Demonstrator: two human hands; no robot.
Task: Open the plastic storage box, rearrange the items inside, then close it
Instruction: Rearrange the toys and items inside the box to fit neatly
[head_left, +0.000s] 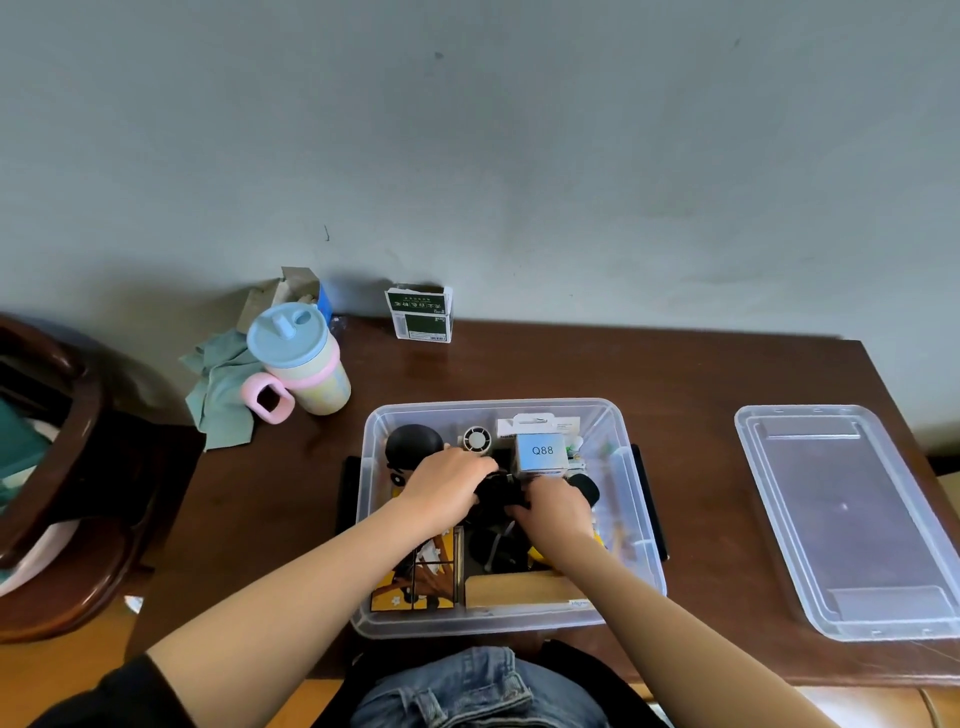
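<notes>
Gripping one black item (500, 493) between left hand (448, 480) and right hand (558, 506) inside the lidless storage box (631, 525) at the tabletop's (701, 374) near edge, risking toppling the upright Q88 carton (542, 453) alongside; lid (852, 519) lies right.

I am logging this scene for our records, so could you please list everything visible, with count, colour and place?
storage box: 1, clear plastic, open, centre of table
lid: 1, clear, flat on table right of box
Q88 box: 1, pale blue-grey, inside box, far side
small fan: 1, white, inside box, far side
black item: 1, black, in box, held by both hands
cup: 1, blue lid, pink handle, table far left
cloth: 1, green, beside cup
carton: 1, green and white, by wall
table: 1, dark brown
hands: left hand, right hand, both in box
</notes>
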